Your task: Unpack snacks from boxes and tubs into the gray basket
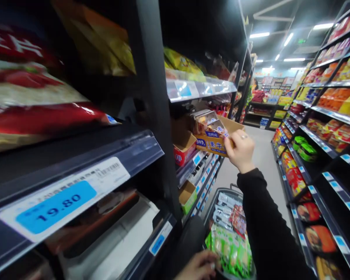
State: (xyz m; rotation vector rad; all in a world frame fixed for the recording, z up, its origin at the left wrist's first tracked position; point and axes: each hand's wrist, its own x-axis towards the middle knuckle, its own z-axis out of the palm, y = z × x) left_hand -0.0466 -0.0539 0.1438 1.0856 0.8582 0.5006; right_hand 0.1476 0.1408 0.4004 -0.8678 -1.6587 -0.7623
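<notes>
My right hand (240,149), in a black sleeve with a ring on one finger, grips the front of an orange cardboard display box (212,144) on the left shelf. Clear-wrapped snack packs (207,121) stand in that box. At the bottom edge my left hand (197,266) holds green snack packets (231,249) at the near rim of a shopping basket (215,198). White and red packets lie further back in the basket.
Dark shelving on the left carries bagged snacks and a blue price tag (56,206) reading 19.80. A red open box (184,149) sits beside the orange one. Shelves of orange, red and green goods (332,128) line the right. A grey aisle floor (262,155) runs ahead.
</notes>
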